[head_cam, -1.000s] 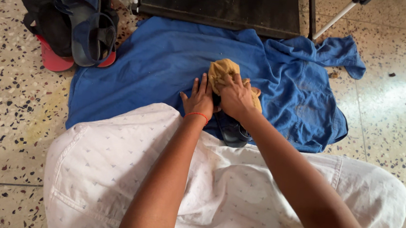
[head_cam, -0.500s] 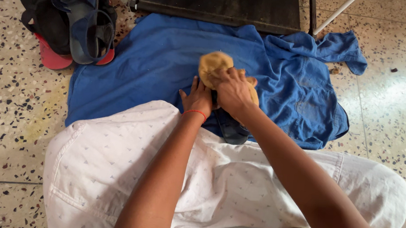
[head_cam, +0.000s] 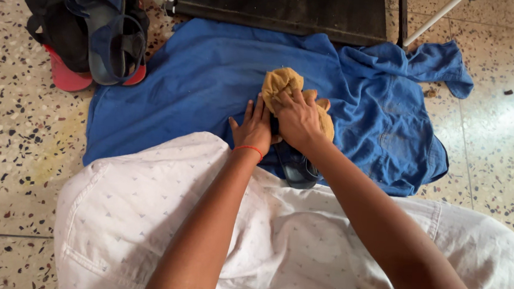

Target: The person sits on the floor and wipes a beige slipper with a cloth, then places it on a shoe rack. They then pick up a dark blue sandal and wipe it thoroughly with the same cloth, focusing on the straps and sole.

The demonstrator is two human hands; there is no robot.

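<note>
My right hand (head_cam: 298, 120) presses a bunched tan cloth (head_cam: 282, 83) onto a dark sandal (head_cam: 296, 165) that lies on a blue shirt (head_cam: 201, 80) spread over the floor. The cloth sticks out beyond my fingers. My left hand (head_cam: 252, 126), with a red thread at the wrist, rests flat beside the sandal with fingers together, steadying its left side. Most of the sandal is hidden under both hands. My knees in white patterned trousers (head_cam: 143, 215) fill the near part of the view.
A blue strapped sandal (head_cam: 105, 28) lies on a black bag (head_cam: 52, 9) and a red item (head_cam: 69, 77) at the upper left. A dark flat tray (head_cam: 278, 7) with white legs stands behind the shirt. Speckled terrazzo floor (head_cam: 15, 146) surrounds everything.
My right hand pushed the tan cloth away from me along the sandal, then drew it back. The left hand stayed in place.
</note>
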